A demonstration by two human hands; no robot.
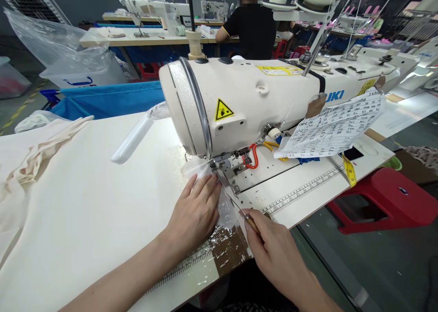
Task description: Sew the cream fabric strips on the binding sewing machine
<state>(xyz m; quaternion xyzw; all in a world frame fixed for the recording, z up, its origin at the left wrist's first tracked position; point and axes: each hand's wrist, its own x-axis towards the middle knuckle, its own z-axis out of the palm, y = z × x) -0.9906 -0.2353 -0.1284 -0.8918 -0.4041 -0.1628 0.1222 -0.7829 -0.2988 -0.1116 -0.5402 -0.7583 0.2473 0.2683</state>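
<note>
A white sewing machine spans the table, its needle area just beyond the hands. Flat beside the presser foot, my left hand presses on thin whitish, see-through material, fingers extended and lying near each other. My right hand, lower right of the foot, is closed round the wooden handle of a thin metal awl. The awl's shaft points up and left toward the foot, over the edge of the material. How the material lies under the foot is hidden.
Cream fabric lies at the left. A white rod-like object rests left of the machine head. Red scissor handles and a handwritten sheet are at the right, with a red stool beyond the table edge. A person sits behind.
</note>
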